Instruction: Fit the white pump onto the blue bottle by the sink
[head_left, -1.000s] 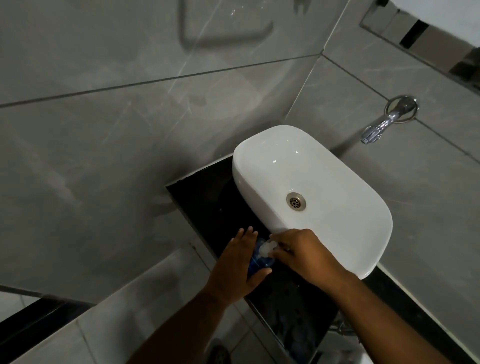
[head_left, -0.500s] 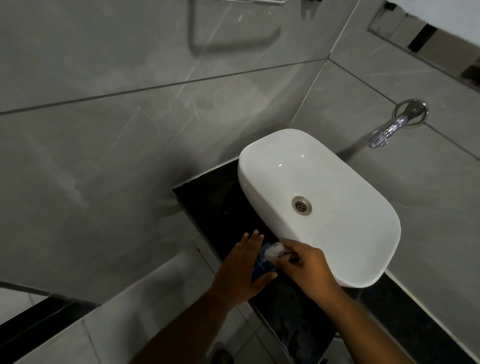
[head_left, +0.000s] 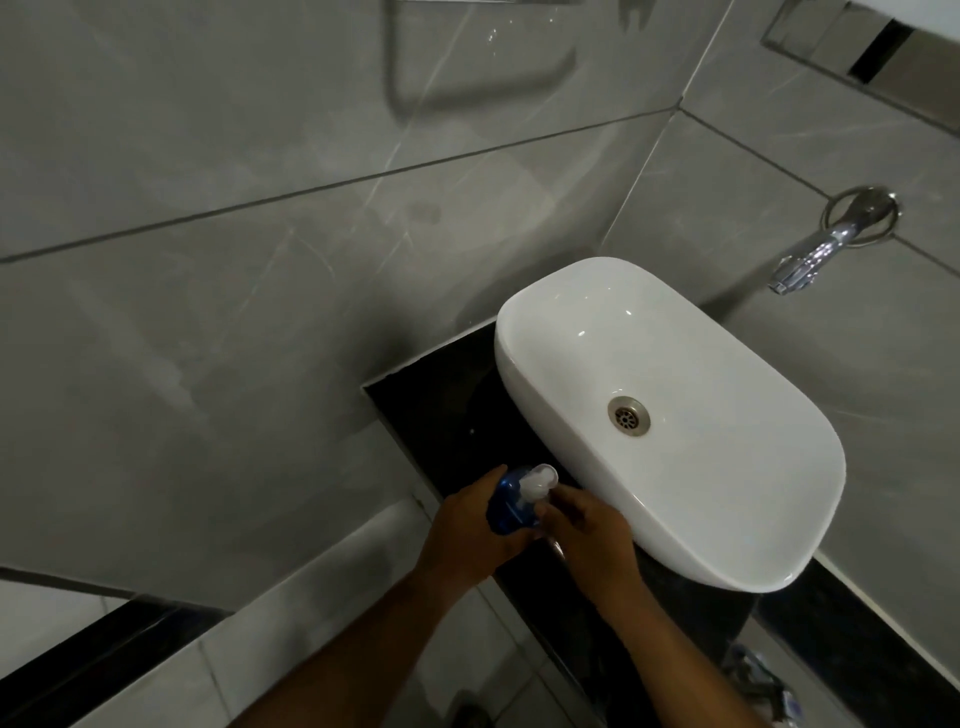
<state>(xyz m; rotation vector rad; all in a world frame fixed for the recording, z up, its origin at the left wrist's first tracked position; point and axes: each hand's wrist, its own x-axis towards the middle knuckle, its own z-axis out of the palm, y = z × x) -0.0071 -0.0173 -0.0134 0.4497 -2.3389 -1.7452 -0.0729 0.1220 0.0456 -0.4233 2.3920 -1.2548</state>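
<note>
A small blue bottle (head_left: 506, 506) sits at the front left of the white sink (head_left: 727, 519), over the black counter (head_left: 441, 415). My left hand (head_left: 467, 530) wraps around the bottle's left side and grips it. The white pump (head_left: 537, 480) stands on top of the bottle's neck, its head pointing toward the sink. My right hand (head_left: 587, 535) pinches the pump's collar just below the head, with the fingers curled against the bottle. The lower part of the bottle is hidden behind my hands.
A chrome tap (head_left: 826, 244) juts from the grey tiled wall at the right, above the basin. The sink has a metal drain (head_left: 628, 415). A grey tiled ledge (head_left: 311, 597) runs below the counter's left edge. Floor clutter shows at the bottom right.
My right hand has slid from over the pump's head down to its collar, so the white pump head now shows in full. The view has shifted slightly; the left hand still holds the bottle.
</note>
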